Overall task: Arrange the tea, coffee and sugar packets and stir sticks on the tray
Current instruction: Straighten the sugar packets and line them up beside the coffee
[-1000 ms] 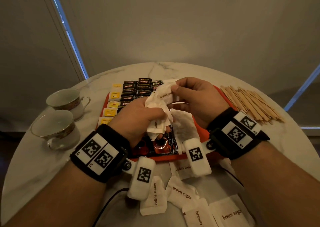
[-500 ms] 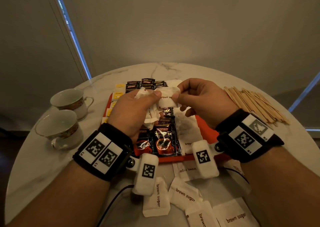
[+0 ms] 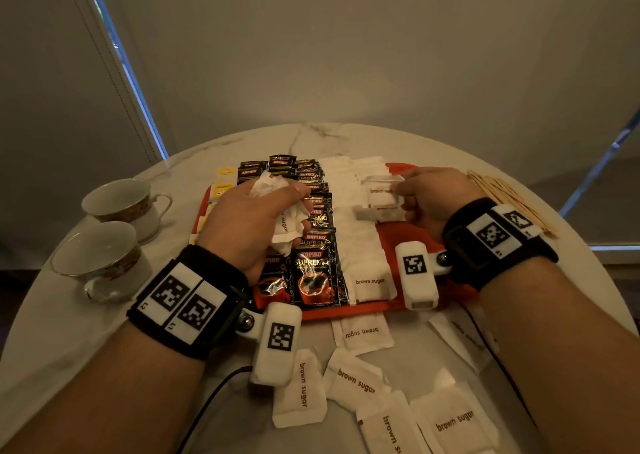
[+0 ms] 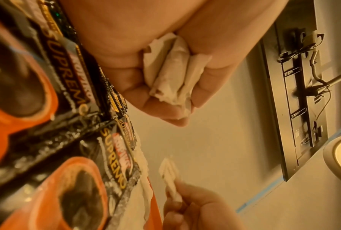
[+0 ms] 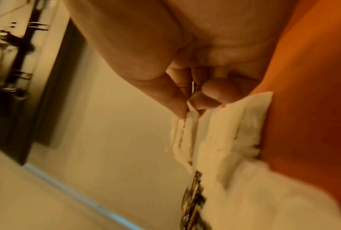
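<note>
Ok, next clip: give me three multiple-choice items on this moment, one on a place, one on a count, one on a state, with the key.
1. Where do the stir sticks lie?
A. on the table right of the tray
B. in a cup
C. on the coffee packets

2. How many teacups stand left of the tray?
A. one
B. two
C. four

3. What is the left hand doing?
A. resting flat on the table
B. holding a bunch of sugar packets
C. lifting a cup

Key: 1 A, the sticks are piled beyond the right wrist; 2 B, two cups show; 3 B, its fingers curl round white packets.
</note>
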{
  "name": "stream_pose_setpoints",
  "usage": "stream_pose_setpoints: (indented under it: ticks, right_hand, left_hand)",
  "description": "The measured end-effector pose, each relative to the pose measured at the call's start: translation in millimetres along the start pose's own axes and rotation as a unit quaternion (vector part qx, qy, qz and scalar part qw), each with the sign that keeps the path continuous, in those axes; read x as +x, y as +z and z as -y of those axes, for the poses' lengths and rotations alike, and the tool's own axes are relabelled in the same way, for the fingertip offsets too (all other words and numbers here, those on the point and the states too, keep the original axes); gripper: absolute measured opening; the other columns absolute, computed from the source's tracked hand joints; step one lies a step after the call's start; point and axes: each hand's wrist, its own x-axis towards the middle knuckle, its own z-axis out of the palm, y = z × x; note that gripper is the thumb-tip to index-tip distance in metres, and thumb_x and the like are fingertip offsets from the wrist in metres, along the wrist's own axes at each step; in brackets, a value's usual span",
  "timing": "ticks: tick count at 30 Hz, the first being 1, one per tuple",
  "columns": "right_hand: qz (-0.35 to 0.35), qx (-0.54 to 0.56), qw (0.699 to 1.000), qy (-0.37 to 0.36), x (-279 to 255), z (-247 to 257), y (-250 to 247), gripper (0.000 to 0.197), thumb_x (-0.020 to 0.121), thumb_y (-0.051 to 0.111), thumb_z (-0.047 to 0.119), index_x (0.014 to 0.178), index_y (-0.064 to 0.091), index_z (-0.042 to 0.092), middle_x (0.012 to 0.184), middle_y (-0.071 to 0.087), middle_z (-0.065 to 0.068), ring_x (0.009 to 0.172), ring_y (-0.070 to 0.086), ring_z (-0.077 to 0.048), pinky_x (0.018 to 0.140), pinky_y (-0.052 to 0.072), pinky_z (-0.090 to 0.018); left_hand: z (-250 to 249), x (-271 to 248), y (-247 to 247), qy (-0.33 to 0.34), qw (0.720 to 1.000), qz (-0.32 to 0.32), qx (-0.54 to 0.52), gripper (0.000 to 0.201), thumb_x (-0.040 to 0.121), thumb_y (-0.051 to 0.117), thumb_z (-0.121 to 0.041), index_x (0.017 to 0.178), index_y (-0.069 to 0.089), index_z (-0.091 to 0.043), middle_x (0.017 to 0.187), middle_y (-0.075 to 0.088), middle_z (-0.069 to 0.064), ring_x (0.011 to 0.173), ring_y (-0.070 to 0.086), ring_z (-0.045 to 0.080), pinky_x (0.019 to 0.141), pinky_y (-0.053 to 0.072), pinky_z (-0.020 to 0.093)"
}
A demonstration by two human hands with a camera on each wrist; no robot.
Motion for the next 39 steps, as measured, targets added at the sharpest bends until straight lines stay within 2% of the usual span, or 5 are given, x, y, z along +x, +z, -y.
stream_pose_setpoints:
  ticks: [15, 23, 28, 33, 39]
  right_hand:
    - [-0.03, -0.123, 0.988, 0.092, 10, -8, -11, 0.011, 0.092, 0.068, 0.013, 0.098, 0.07, 0.004, 0.079, 0.065, -0.013, 0.077, 0.058, -0.027, 0.088, 0.054, -0.043]
    - [-0.044, -0.071, 0.996, 0.024, 3, 4, -5, 0.011, 0.094, 0.063, 0.005, 0.104, 0.067, 0.009, 0.093, 0.067, -0.011, 0.076, 0.062, -0.023, 0.075, 0.056, -0.038]
    - [0.008, -0.039, 0.998, 0.053, -5, 2, 3, 0.017, 0.096, 0.061, 0.004, 0.112, 0.064, 0.001, 0.094, 0.065, -0.013, 0.077, 0.063, -0.02, 0.093, 0.058, -0.04]
    - [-0.036, -0.039, 0.998, 0.015, -3, 6, -3, 0.017, 0.096, 0.06, 0.005, 0.112, 0.067, 0.001, 0.089, 0.067, -0.007, 0.08, 0.067, -0.017, 0.076, 0.055, -0.03]
    - [0.004, -0.028, 0.999, 0.038, -6, 4, 4, 0.019, 0.099, 0.06, 0.006, 0.115, 0.066, -0.003, 0.1, 0.065, -0.015, 0.089, 0.063, -0.024, 0.093, 0.055, -0.037]
  left_hand:
    - [-2, 1, -1, 0.001, 1.0, -0.006, -0.002, 0.004, 0.094, 0.07, -0.015, 0.091, 0.071, -0.011, 0.078, 0.072, 0.009, 0.06, 0.064, 0.022, 0.056, 0.047, 0.031]
    - [-4, -1, 0, 0.001, 1.0, -0.002, 0.005, 0.008, 0.096, 0.066, -0.008, 0.089, 0.07, -0.011, 0.078, 0.071, 0.009, 0.058, 0.063, 0.021, 0.057, 0.044, 0.032]
    - [-6, -4, 1, -0.019, 0.999, 0.02, 0.02, 0.015, 0.088, 0.065, 0.004, 0.095, 0.07, -0.009, 0.081, 0.071, 0.012, 0.062, 0.064, 0.021, 0.045, 0.048, 0.026]
    - [-7, -4, 2, -0.027, 0.999, 0.023, 0.015, 0.015, 0.089, 0.065, 0.004, 0.098, 0.069, -0.007, 0.079, 0.07, 0.012, 0.059, 0.064, 0.019, 0.041, 0.045, 0.024]
    - [-8, -6, 2, -0.034, 0.999, 0.041, 0.007, 0.02, 0.089, 0.063, 0.007, 0.104, 0.066, -0.005, 0.078, 0.072, 0.011, 0.057, 0.064, 0.018, 0.039, 0.043, 0.023]
